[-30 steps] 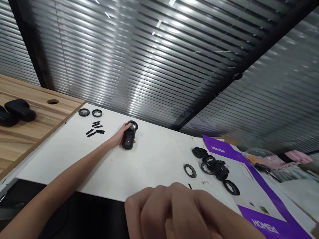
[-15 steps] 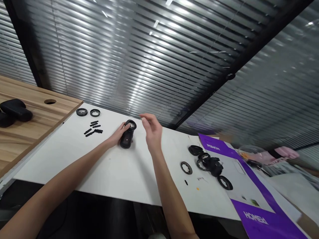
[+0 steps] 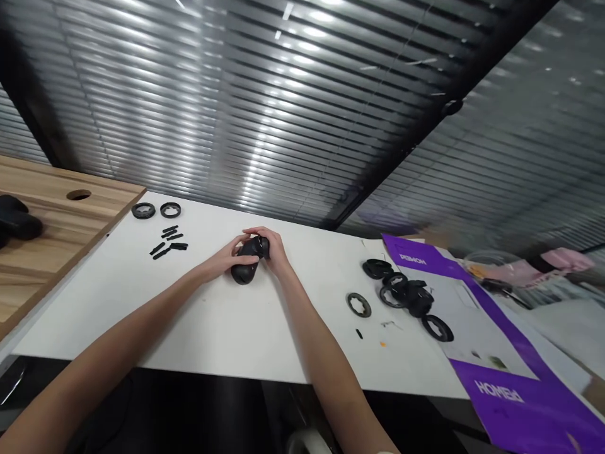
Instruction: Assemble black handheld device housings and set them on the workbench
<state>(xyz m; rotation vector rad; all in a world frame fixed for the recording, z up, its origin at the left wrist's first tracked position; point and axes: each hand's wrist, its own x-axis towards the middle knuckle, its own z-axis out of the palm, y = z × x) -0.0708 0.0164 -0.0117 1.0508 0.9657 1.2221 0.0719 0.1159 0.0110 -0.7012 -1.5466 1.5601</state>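
A rounded black device (image 3: pixel 244 272) is held between both hands over the white table (image 3: pixel 227 328). My left hand (image 3: pixel 225 260) wraps its left side, thumb across the front. Around its upper right end my right hand (image 3: pixel 270 247) is closed, fingers over the top. To the left lie several small black strips (image 3: pixel 171 243), with two black rings, one (image 3: pixel 143 210) beside the other (image 3: pixel 171 210), behind them. On the right are a flat black ring (image 3: pixel 358 305), a small black piece (image 3: pixel 359 334) and an orange bit (image 3: pixel 382 344).
At the right, several black rings and parts (image 3: pixel 416 297) lie by a purple and white sheet (image 3: pixel 501 394). A wooden board (image 3: pixel 42 214) at the left carries black objects (image 3: pixel 19 221). Metal blinds (image 3: pixel 227 113) stand behind the table. Pink material (image 3: pixel 562 259) is at the far right.
My right hand has come down and left from the air onto the device. The device is now tilted over, and its round end is no longer facing up in view. The view has shifted slightly.
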